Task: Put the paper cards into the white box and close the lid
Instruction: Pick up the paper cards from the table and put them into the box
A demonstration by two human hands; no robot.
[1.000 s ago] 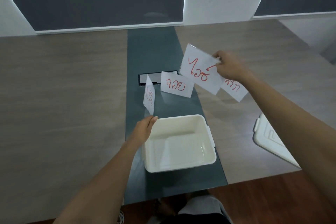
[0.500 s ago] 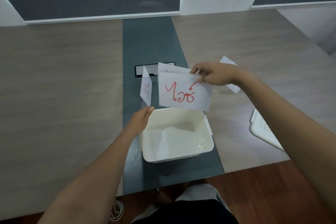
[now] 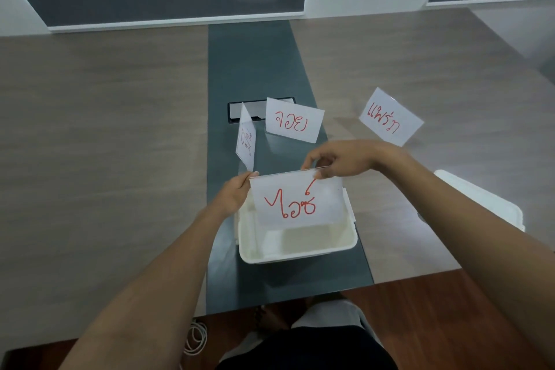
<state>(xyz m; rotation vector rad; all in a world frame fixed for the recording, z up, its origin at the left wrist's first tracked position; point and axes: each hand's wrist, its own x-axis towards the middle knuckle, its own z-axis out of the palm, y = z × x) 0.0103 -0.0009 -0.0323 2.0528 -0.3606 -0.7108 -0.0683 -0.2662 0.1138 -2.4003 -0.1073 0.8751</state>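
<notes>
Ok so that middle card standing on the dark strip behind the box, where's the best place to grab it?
Probably the top edge of the middle card, pinched from above. It stands upright with its written face toward the white box, so that edge is free. Come in from its right: the edge-on card stands close on its left. The right hand holds its own card that way.

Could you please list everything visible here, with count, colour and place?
held card: one, white with red writing, upright over the box, lower edge inside
standing cards: three, white with red writing, beyond the box
white box: one, open, on the dark strip
lid: one, white, at the table's right edge
table: one, wood-grain with dark centre strip
left hand: at the card's left edge
right hand: pinching the card's top edge
</notes>
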